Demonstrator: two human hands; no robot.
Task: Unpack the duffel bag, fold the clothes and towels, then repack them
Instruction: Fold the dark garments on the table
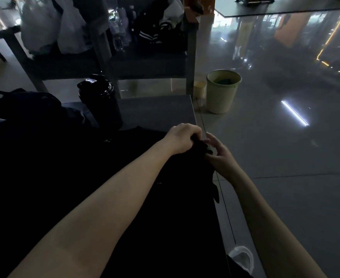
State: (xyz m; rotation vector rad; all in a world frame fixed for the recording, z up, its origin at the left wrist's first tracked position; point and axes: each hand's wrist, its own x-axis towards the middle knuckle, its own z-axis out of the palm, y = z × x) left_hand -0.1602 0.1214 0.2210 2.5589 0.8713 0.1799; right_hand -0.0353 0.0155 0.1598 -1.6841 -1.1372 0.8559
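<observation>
Black garment (125, 177): lies spread out on the near part of the surface (157, 111) and covers most of it. Its right edge reaches the edge of the surface. It is too dark to say if any fold is made already.
Left hand (182, 139): fingers curled down, it grips a bunch of the garment at this right edge.
Right hand (220, 158): just beside the left one, fingers half bent around the same bunch. It seems to pinch the cloth between thumb and fingers.
Duffel bag (18, 103): a dark shape at the far left of the surface, behind the garment. I cannot tell if it is open or what is inside.
Bottle (101, 101): black, stands upright just right of the bag, at the far edge of the garment.
Waste bin (223, 91): on the floor (285, 197), beyond the right corner of the surface.
Chairs (145, 63): farther back, with plastic bags and a dark jacket on the seats.
Done, in my judgement: at least this one piece is unpacked and laid flat.
Left to do: fold it, I think starting from the corner which both hands hold. No folded pile is visible, so the other clothes, the towels and all the repacking probably remain. The task looks early.
</observation>
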